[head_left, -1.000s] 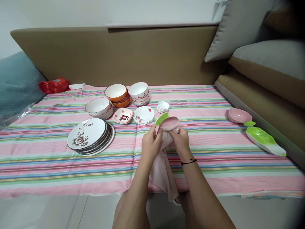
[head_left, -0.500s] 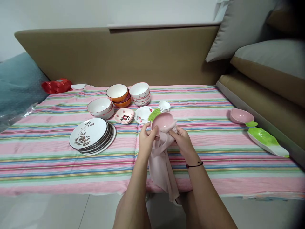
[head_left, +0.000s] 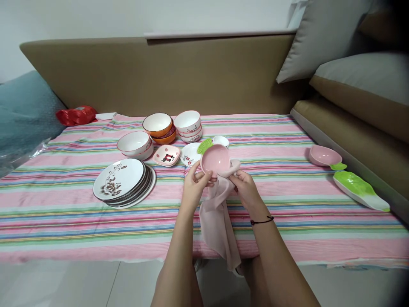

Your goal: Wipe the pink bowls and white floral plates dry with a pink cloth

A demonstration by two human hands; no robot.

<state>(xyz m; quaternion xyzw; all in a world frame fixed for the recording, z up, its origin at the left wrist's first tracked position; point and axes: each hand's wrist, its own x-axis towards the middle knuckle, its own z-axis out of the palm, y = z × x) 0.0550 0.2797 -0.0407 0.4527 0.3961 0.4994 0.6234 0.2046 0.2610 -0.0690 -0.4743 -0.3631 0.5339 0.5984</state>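
Note:
A pink bowl with a green leaf-shaped handle (head_left: 216,159) is held up over the striped cloth, its hollow facing me. My left hand (head_left: 195,183) is closed on the bowl's left lower rim, thumb in front. A pale pink cloth (head_left: 219,217) hangs below the bowl, one fold over its right rim. My right hand (head_left: 245,187) pinches that fold against the rim; its fingertips behind are partly hidden. Just beyond the bowl are a flowered white plate (head_left: 189,154) and small white bowls (head_left: 221,140), both partly covered by it.
Stacked plates (head_left: 118,181) stand at left, with white bowls (head_left: 134,144), orange bowls (head_left: 157,124), flowered bowls (head_left: 188,122) and a cat dish (head_left: 166,155) behind. At right lie another pink bowl (head_left: 324,155) and a green cabbage-shaped dish (head_left: 358,187). A sofa backrest (head_left: 191,76) borders the far side.
The pink bowl has risen slightly and tipped further toward me. My left fingers have shifted along its lower rim, and the cloth fold has moved right with my right hand.

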